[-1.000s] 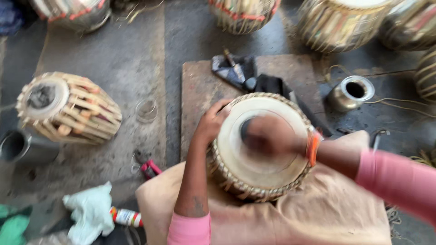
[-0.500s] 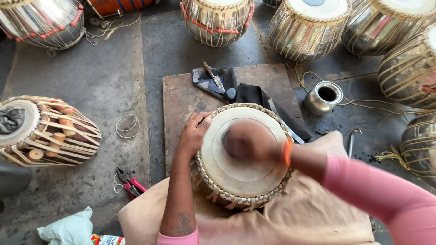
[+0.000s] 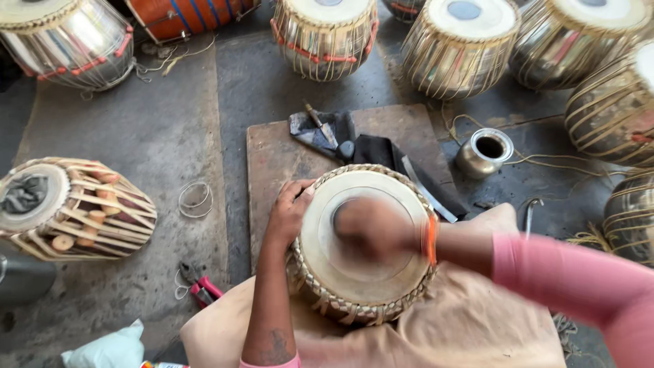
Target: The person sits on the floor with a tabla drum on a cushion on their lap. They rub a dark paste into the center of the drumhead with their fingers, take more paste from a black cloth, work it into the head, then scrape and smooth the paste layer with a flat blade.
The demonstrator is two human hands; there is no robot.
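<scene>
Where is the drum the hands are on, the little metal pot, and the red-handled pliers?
drum (image 3: 378, 272): head view, on its pale skin near the lower rim.
little metal pot (image 3: 475, 159): head view, on its shiny side.
red-handled pliers (image 3: 204, 292): head view, on a red handle.

Drum on lap: matt cream skin head, braided hide rim looking rough. Left hand resting on that rim; right hand blurring over the smooth skin. Lap cloth: matt beige fabric. Board: worn, dull wood. Small pot: glossy metal. Bowl drums: shining metal under pale lacing. Side drum: wooden pegs, straps. Floor: rough grey concrete.
</scene>
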